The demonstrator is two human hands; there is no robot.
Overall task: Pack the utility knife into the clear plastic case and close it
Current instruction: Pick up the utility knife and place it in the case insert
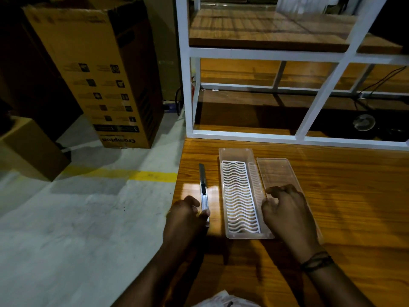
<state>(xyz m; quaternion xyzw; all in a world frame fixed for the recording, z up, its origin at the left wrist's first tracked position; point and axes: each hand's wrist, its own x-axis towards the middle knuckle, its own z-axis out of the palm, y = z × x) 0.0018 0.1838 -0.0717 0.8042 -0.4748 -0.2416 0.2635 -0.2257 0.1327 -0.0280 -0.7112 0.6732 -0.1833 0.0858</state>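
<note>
A slim metal utility knife [203, 187] lies on the wooden table, blade end pointing away from me. My left hand [188, 214] pinches its near end between thumb and fingers. To its right stands the clear plastic case [223, 173], open, with a white wavy grid insert [240, 196] in its bottom. The case's clear lid [275, 171] lies flat on the table just right of the case. My right hand [285, 209] rests with curled fingers on the lid's near part and against the case's right wall.
The wooden table [343, 196] ends at its left edge close to the knife. A white metal shelf frame [188, 96] stands at the table's far side. Tall cardboard boxes [99, 74] stand on the grey floor to the left.
</note>
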